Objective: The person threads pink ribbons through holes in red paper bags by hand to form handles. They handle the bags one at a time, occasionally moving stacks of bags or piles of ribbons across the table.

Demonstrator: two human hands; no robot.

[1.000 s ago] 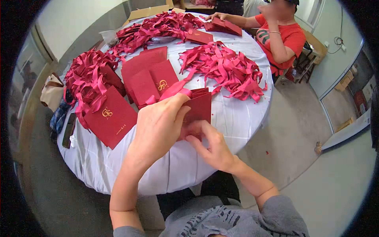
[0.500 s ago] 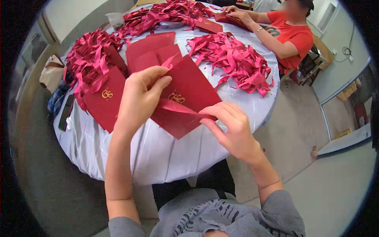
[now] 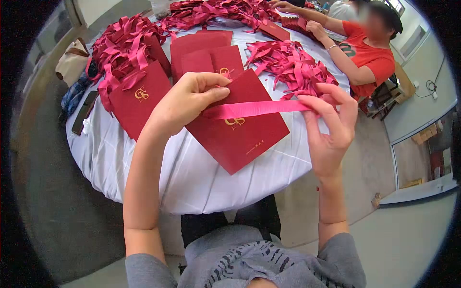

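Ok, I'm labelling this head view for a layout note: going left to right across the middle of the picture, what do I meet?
beige bag → red card with gold logo → left hand → pink ribbon → right hand

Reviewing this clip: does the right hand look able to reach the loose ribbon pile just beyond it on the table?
Probably yes: the ribbon pile lies just past the right hand with nothing between, though that hand is pinching the stretched pink ribbon.
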